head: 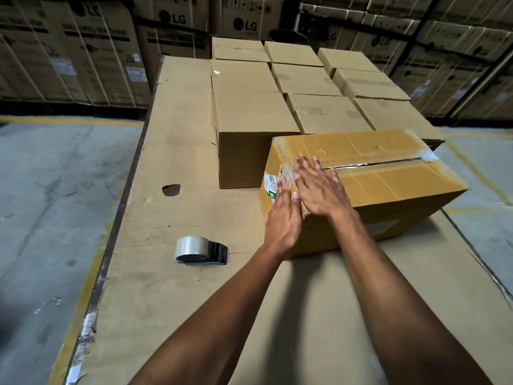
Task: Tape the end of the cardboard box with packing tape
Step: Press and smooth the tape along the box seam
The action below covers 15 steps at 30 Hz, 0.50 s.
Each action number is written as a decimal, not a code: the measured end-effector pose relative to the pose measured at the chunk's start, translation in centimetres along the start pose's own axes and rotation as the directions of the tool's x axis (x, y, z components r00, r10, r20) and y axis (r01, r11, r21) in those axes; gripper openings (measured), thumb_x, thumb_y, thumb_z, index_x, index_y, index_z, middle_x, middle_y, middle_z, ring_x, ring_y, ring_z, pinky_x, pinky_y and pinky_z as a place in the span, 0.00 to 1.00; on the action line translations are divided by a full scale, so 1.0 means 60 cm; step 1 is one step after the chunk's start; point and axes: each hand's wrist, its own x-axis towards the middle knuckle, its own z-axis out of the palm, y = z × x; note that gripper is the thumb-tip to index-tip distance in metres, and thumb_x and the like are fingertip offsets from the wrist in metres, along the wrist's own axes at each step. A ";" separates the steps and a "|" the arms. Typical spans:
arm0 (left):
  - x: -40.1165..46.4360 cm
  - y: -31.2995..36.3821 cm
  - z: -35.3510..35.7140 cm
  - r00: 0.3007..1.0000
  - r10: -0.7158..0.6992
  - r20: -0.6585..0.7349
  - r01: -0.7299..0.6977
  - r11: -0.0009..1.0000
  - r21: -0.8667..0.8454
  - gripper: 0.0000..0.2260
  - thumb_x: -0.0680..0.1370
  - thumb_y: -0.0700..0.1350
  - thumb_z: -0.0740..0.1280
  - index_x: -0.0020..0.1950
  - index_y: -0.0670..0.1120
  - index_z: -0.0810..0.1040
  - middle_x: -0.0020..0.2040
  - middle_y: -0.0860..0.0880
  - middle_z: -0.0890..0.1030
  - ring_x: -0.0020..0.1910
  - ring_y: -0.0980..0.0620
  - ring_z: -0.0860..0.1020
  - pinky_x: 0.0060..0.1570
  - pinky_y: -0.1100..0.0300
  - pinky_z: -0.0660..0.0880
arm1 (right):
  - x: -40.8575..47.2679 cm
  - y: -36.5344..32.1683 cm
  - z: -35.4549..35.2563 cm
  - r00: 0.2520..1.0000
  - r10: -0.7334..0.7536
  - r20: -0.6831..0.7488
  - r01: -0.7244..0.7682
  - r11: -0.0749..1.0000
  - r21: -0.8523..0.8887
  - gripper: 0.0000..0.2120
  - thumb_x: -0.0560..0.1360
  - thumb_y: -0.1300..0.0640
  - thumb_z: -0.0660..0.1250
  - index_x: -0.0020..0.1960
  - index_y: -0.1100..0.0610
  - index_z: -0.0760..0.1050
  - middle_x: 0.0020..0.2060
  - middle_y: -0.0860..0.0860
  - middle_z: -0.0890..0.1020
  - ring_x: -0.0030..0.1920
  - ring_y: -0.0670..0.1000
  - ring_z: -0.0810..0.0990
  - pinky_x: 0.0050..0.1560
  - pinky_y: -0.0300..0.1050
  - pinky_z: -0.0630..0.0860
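Note:
A tan cardboard box (388,184) lies on a cardboard-covered table (172,287), with a clear tape strip along its top seam and over its left end. My left hand (281,218) lies flat against the box's left end face, beside a white and green label (270,184). My right hand (319,187) presses flat on the top near the left edge, fingers spread over the tape. Neither hand holds anything. A tape dispenser (198,250) with a clear roll rests on the table to the left of the box, apart from both hands.
Several closed brown boxes (249,112) stand in rows behind the taped box. Tall washing-machine cartons (83,51) line the back wall. A concrete floor (47,190) with yellow lines lies left and right of the table. A dark hole (171,189) marks the table cover.

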 end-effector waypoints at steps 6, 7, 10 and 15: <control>-0.005 0.010 -0.019 0.991 -0.121 0.058 0.115 0.989 0.097 0.37 0.87 0.69 0.43 0.89 0.48 0.50 0.89 0.48 0.54 0.86 0.45 0.58 0.84 0.47 0.58 | -0.003 -0.002 0.000 1.000 0.012 0.014 -0.012 1.000 -0.009 0.29 0.87 0.41 0.41 0.86 0.45 0.42 0.85 0.42 0.43 0.85 0.50 0.40 0.84 0.65 0.40; 0.000 0.017 -0.023 0.990 -0.129 0.051 0.123 0.986 0.113 0.37 0.87 0.68 0.43 0.89 0.47 0.51 0.89 0.47 0.54 0.87 0.44 0.58 0.84 0.47 0.57 | -0.003 -0.003 -0.001 1.000 0.018 0.016 -0.018 1.000 -0.009 0.29 0.87 0.41 0.41 0.86 0.44 0.41 0.85 0.43 0.43 0.85 0.50 0.40 0.84 0.65 0.40; 0.014 0.042 -0.026 0.999 -0.047 -0.026 0.048 0.998 0.038 0.34 0.88 0.66 0.44 0.89 0.48 0.48 0.89 0.49 0.49 0.88 0.51 0.51 0.86 0.48 0.52 | -0.006 -0.003 -0.004 1.000 -0.005 0.010 0.005 1.000 -0.005 0.29 0.87 0.40 0.43 0.85 0.39 0.36 0.85 0.43 0.38 0.85 0.50 0.39 0.84 0.65 0.40; 0.020 0.052 -0.002 0.996 0.034 -0.081 -0.043 0.992 -0.119 0.29 0.90 0.61 0.44 0.89 0.52 0.48 0.89 0.54 0.48 0.87 0.58 0.46 0.86 0.54 0.49 | -0.014 0.003 -0.004 0.996 -0.088 0.006 0.087 0.996 0.006 0.27 0.88 0.39 0.44 0.86 0.40 0.47 0.85 0.38 0.47 0.86 0.49 0.42 0.84 0.67 0.42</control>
